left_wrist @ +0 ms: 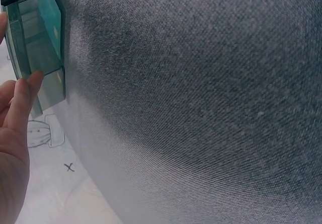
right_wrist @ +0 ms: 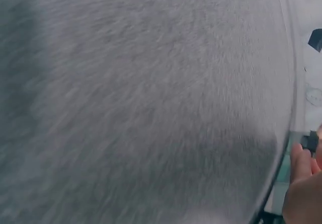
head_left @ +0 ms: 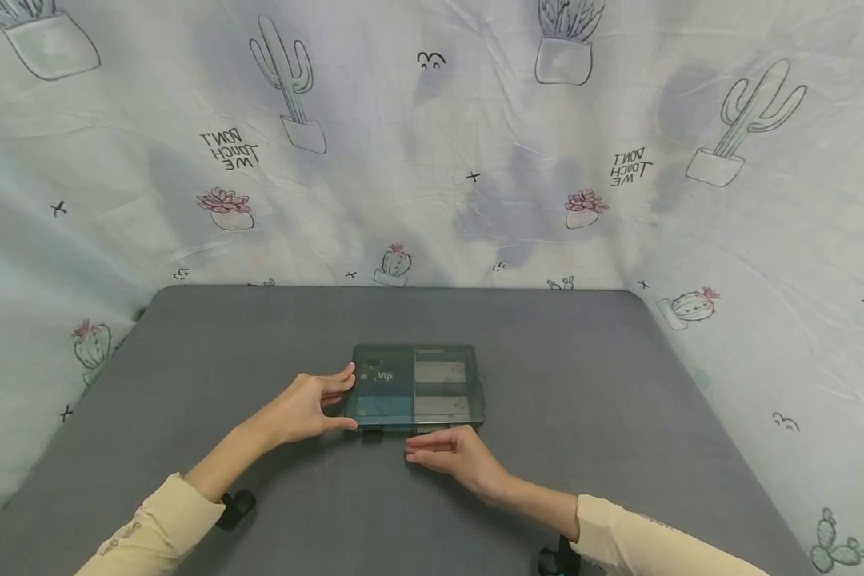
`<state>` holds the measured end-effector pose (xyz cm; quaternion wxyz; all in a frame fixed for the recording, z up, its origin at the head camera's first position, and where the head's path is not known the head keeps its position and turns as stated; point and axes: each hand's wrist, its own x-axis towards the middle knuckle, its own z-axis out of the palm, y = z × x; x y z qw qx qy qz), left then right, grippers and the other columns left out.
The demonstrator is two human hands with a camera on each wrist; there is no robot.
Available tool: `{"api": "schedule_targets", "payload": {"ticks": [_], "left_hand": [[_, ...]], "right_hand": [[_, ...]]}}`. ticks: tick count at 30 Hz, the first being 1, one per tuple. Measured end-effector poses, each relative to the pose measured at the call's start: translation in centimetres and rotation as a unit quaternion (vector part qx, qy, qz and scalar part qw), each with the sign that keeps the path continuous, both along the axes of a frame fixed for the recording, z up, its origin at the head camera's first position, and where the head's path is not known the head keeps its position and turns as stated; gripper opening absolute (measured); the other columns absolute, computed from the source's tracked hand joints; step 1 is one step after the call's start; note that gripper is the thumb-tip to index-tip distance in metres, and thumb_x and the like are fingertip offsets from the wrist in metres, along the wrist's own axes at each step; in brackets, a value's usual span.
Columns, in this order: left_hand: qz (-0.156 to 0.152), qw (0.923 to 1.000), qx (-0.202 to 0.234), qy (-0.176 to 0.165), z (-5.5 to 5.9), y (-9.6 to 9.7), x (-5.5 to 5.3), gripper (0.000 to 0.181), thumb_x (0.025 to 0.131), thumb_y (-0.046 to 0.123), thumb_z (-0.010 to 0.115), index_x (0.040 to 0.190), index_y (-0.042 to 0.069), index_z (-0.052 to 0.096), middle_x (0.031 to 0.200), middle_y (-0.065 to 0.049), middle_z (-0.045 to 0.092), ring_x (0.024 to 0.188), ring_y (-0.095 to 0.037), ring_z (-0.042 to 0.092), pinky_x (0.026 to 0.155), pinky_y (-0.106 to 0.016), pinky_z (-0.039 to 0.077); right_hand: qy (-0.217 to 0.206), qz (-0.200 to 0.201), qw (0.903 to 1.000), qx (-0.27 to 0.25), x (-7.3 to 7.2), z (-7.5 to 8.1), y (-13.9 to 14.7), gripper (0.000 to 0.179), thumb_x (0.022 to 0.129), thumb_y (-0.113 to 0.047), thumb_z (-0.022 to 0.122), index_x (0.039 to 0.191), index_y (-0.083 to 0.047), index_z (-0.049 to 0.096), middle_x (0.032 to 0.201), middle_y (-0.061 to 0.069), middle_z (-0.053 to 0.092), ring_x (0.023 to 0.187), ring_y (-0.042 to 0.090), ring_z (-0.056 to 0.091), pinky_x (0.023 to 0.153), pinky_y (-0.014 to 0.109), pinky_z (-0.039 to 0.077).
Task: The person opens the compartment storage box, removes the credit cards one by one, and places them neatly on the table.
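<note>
A translucent green-grey plastic organizer box [head_left: 383,392] marked "Vip" lies flat on the table in the head view, its lid down over several compartments. My left hand [head_left: 298,408] grips its left end, thumb at the front corner and fingers along the side. In the left wrist view, the fingers [left_wrist: 21,95] of that hand rest against the box wall [left_wrist: 44,58]. At the front edge, right of a black latch [head_left: 372,437], my right hand [head_left: 464,460] holds nothing visible, its fingers pointing left. The right wrist view catches that hand [right_wrist: 302,183] at its edge, beside the box.
The box stands on a grey cloth-covered table [head_left: 562,360]. A white curtain [head_left: 374,160] with cactus drawings rises behind it and along both sides. Dark straps [head_left: 236,510] sit at both wrists.
</note>
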<state>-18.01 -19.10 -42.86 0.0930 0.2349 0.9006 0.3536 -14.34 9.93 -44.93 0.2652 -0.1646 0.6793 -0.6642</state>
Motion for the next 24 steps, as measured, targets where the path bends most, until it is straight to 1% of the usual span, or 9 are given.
{"api": "schedule_targets", "payload": {"ticks": [3,7,12,17,20,24], "left_hand": [[0.002,1.0000,-0.001,-0.002,-0.1,0.0,0.2,0.081,0.077,0.027,0.081,0.139,-0.009,0.042,0.147,-0.024,0.033,0.110,-0.031,0.061,0.087,-0.031,0.055],[-0.001,1.0000,0.007,-0.006,0.0,0.0,0.2,0.082,0.078,0.027,0.081,0.139,-0.010,0.040,0.147,-0.025,0.033,0.111,-0.033,0.060,0.086,-0.032,0.055],[-0.005,0.9998,0.014,-0.015,0.1,0.1,-0.2,0.083,0.078,0.026,0.081,0.141,-0.009,0.039,0.148,-0.024,0.032,0.113,-0.033,0.059,0.088,-0.032,0.054],[-0.006,0.9997,0.016,-0.020,0.0,0.0,-0.5,0.084,0.078,0.027,0.081,0.140,-0.009,0.039,0.148,-0.024,0.031,0.115,-0.033,0.058,0.088,-0.031,0.054],[-0.006,0.9994,0.021,-0.025,0.0,-0.2,-0.7,0.085,0.078,0.030,0.080,0.141,-0.009,0.038,0.148,-0.025,0.031,0.116,-0.033,0.057,0.089,-0.031,0.054],[-0.008,0.9992,0.027,-0.027,0.1,-0.3,-0.8,0.085,0.078,0.030,0.080,0.141,-0.009,0.038,0.148,-0.025,0.031,0.116,-0.033,0.057,0.090,-0.030,0.053]], "right_hand": [[-0.005,-0.009,0.9999,-0.011,0.0,-0.6,-0.9,0.029,0.090,-0.001,0.064,0.116,0.012,0.064,0.115,0.026,0.064,0.106,0.030,0.064,0.088,0.027,0.055],[-0.024,-0.013,0.9994,-0.022,-0.1,-1.0,-2.0,0.028,0.092,-0.002,0.063,0.116,0.013,0.063,0.116,0.026,0.064,0.107,0.027,0.064,0.089,0.029,0.054],[-0.057,-0.027,0.9973,-0.039,-0.2,-1.1,-3.1,0.029,0.093,-0.001,0.061,0.118,0.014,0.061,0.118,0.027,0.062,0.111,0.028,0.061,0.093,0.032,0.052],[-0.079,-0.056,0.9948,-0.033,-0.4,-1.1,-4.1,0.029,0.092,-0.001,0.063,0.116,0.015,0.061,0.114,0.026,0.064,0.106,0.027,0.064,0.091,0.034,0.053],[-0.106,-0.079,0.9909,-0.027,-0.4,-1.0,-4.9,0.030,0.091,-0.004,0.065,0.115,0.015,0.062,0.110,0.025,0.066,0.102,0.027,0.066,0.089,0.035,0.054],[-0.146,-0.108,0.9825,-0.040,-0.3,-0.6,-6.3,0.032,0.092,-0.008,0.066,0.112,0.016,0.062,0.110,0.025,0.066,0.099,0.028,0.067,0.089,0.035,0.054]]}}
